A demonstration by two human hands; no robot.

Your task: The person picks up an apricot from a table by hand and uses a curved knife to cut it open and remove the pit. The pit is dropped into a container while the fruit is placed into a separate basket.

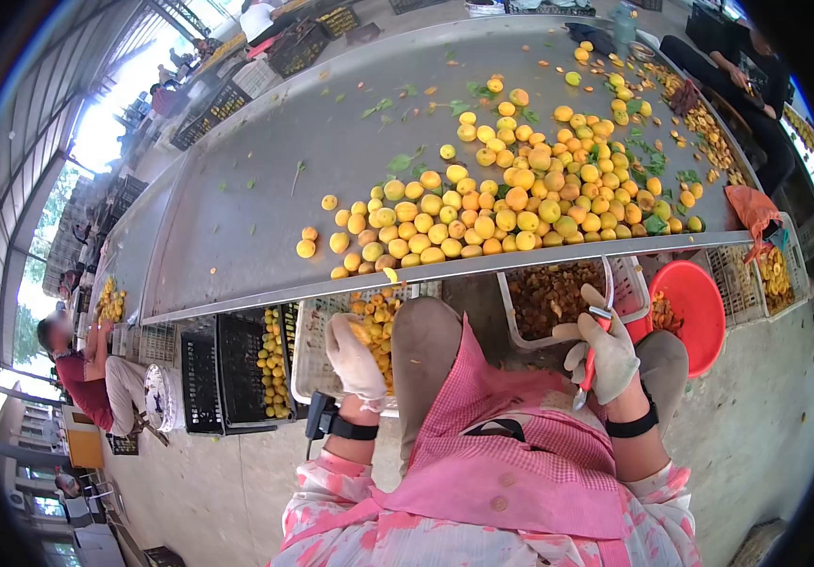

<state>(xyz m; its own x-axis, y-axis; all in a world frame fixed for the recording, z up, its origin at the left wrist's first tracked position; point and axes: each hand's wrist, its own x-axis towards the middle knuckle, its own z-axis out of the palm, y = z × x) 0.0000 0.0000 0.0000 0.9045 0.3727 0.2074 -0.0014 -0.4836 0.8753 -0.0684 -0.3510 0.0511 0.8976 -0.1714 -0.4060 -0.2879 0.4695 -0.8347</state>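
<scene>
In the gloved right hand (pixel 612 354), gripping a red-handled tool (pixel 588 367) above the lap, near the table's near edge. With the gloved left hand (pixel 355 359), hovering over a white crate (pixel 311 352), just beside yellow pieces (pixel 379 321) inside; curled, though impossible to tell whether around anything. Heaped mostly on the near right part of the metal table (pixel 237 180): yellow-orange fruit (pixel 520 198), with green leaves (pixel 398 163) scattered among and beyond. Left of the white crate, under the table edge: a black crate (pixel 237 373), partly filled with more yellow fruit (pixel 275 373). Right of the lap's middle, also near: brown pieces (pixel 549 293) in a pale tray (pixel 517 333), then a red basin (pixel 705 293). Draped at the near right corner: an orange bag (pixel 753 210). Seated at far right: a person in dark clothes (pixel 757 76).
</scene>
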